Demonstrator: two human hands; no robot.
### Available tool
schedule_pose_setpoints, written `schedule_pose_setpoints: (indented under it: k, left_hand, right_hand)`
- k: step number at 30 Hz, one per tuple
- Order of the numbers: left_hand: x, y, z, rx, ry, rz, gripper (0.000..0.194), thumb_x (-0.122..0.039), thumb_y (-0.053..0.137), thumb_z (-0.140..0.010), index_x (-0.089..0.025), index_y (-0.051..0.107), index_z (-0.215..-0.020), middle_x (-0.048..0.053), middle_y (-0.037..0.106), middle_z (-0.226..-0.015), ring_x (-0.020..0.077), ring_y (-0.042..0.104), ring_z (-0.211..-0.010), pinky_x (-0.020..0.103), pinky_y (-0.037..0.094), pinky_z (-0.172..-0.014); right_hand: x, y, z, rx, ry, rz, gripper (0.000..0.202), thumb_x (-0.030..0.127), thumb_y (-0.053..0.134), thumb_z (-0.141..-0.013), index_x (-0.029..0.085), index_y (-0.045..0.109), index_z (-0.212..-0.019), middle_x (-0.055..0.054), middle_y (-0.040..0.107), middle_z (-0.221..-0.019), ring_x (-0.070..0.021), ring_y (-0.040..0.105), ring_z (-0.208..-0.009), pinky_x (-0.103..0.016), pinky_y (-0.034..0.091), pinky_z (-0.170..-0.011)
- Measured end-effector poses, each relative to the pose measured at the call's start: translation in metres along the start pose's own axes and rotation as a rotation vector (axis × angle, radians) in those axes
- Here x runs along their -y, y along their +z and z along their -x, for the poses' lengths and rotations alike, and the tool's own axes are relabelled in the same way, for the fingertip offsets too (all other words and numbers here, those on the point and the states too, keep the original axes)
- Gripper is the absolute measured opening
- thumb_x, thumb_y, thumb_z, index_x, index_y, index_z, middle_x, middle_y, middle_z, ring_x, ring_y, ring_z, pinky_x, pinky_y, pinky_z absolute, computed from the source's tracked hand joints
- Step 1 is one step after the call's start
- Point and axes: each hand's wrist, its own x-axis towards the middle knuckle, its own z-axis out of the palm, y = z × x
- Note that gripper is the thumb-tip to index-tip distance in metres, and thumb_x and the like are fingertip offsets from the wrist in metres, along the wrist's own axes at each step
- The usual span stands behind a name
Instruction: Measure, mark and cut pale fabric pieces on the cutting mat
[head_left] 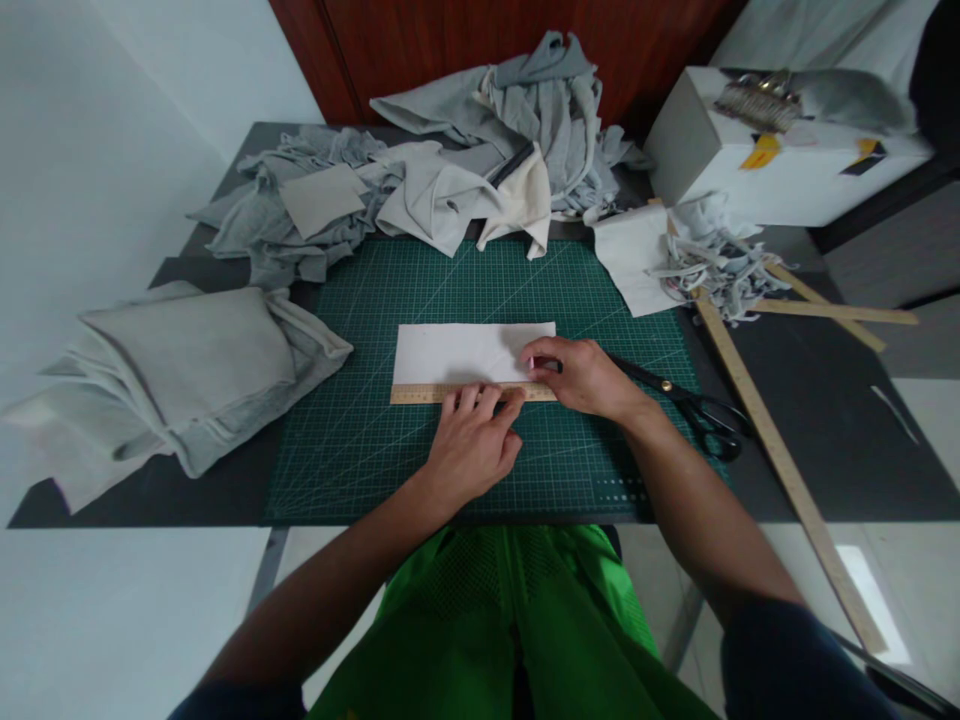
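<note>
A white rectangular piece (450,350), paper or cloth, lies flat on the green cutting mat (337,450). Along its near edge runs a wooden ruler (416,394). My left hand (472,435) lies over the ruler, its spread fingertips pressing down on it. Just above the ruler's right end, my right hand (581,375) is closed in a pinch over the white piece. A small pale pinkish tip shows at its fingers, too small to name. Black-handled scissors (697,405) rest beside the right wrist, their blades partly hidden behind that hand.
Folded grey fabric (187,350) is stacked at the left. Crumpled grey cloth (442,190) is heaped along the back. To the right are fabric scraps (720,265), a long wooden ruler (757,410) overhanging the table's near edge, and a white box (787,170).
</note>
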Motion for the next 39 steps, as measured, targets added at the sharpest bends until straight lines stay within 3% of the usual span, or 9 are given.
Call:
schedule_pose_setpoints:
  k: [15, 18, 23, 31, 35, 39]
  left_hand:
    - [0.002, 0.002, 0.000, 0.008, 0.009, 0.008, 0.051, -0.029, 0.054, -0.097, -0.022, 0.055, -0.148, 0.012, 0.060, -0.134, 0.0338, 0.051, -0.118, 0.050, 0.043, -0.094]
    - [0.003, 0.002, 0.000, -0.002, 0.016, 0.005, 0.051, -0.027, 0.055, -0.097, -0.022, 0.054, -0.148, 0.012, 0.060, -0.135, 0.0337, 0.051, -0.119, 0.051, 0.043, -0.095]
    - [0.004, 0.003, -0.002, -0.028, 0.063, -0.027, 0.048, -0.029, 0.054, -0.099, -0.019, 0.056, -0.147, 0.013, 0.062, -0.131, 0.0344, 0.052, -0.119, 0.052, 0.044, -0.097]
    - [0.014, -0.009, -0.010, -0.121, 0.169, -0.009, 0.027, -0.020, 0.052, -0.102, -0.014, 0.067, -0.124, 0.012, 0.067, -0.126, 0.0295, 0.056, -0.118, 0.046, 0.047, -0.100]
    - [0.024, -0.014, -0.023, -0.045, 0.191, -0.032, 0.027, -0.023, 0.057, -0.102, -0.013, 0.066, -0.125, 0.013, 0.067, -0.127, 0.0307, 0.055, -0.121, 0.047, 0.047, -0.100]
    - [0.030, -0.015, -0.030, 0.063, 0.260, -0.049, 0.028, -0.017, 0.054, -0.103, -0.013, 0.063, -0.130, 0.011, 0.069, -0.125, 0.0277, 0.057, -0.117, 0.044, 0.047, -0.100]
  right_hand:
    - [0.003, -0.002, 0.000, 0.015, 0.017, 0.018, 0.022, 0.012, 0.063, -0.090, 0.022, 0.074, -0.106, -0.002, 0.078, -0.098, -0.0172, 0.072, -0.081, -0.029, 0.053, -0.079]
    - [-0.003, -0.012, -0.002, -0.089, 0.048, 0.044, 0.022, 0.015, 0.062, -0.091, 0.021, 0.073, -0.110, -0.004, 0.078, -0.100, -0.0198, 0.073, -0.086, -0.032, 0.056, -0.083]
    - [-0.030, -0.030, -0.003, -0.323, 0.103, 0.303, 0.032, 0.012, 0.063, -0.087, 0.017, 0.071, -0.118, -0.012, 0.077, -0.109, -0.0284, 0.073, -0.098, -0.043, 0.057, -0.093]
    - [-0.049, -0.022, -0.005, -0.282, 0.105, 0.402, 0.044, 0.007, 0.056, -0.087, 0.012, 0.067, -0.130, -0.017, 0.076, -0.115, -0.0328, 0.070, -0.105, -0.051, 0.057, -0.099]
    - [-0.049, -0.022, -0.006, -0.280, 0.116, 0.402, 0.044, 0.009, 0.056, -0.088, 0.013, 0.066, -0.131, -0.016, 0.076, -0.117, -0.0318, 0.070, -0.105, -0.050, 0.057, -0.099]
    - [-0.053, -0.022, -0.006, -0.282, 0.115, 0.392, 0.042, 0.009, 0.056, -0.089, 0.011, 0.067, -0.129, -0.018, 0.076, -0.116, -0.0329, 0.071, -0.104, -0.050, 0.058, -0.098]
